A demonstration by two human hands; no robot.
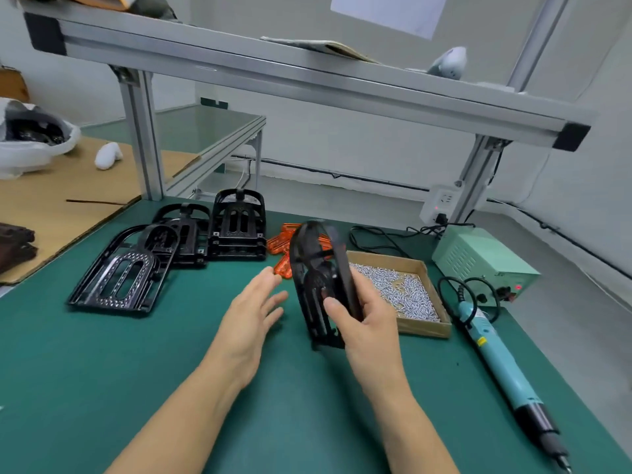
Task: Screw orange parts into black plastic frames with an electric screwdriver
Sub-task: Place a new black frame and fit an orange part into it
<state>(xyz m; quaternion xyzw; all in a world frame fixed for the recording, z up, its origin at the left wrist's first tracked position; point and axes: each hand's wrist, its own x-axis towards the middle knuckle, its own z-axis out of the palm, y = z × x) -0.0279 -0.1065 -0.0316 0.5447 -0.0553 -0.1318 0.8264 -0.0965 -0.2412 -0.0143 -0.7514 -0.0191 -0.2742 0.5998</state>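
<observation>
One black frame [321, 285] stands on edge, gripped only by the right hand [366, 319]; the left hand [251, 313] hovers released, so it may twist and drop onto the bench [102, 354].

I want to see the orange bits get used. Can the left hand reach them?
Probably yes. The left hand is open and holds nothing, and bare green mat lies between it and the orange parts. The black frame in the right hand partly covers the pile.

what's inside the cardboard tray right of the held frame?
The cardboard tray holds a loose heap of small silver screws. The right hand, gripping the black frame, covers the tray's near-left corner, so what lies there cannot be seen.
</observation>
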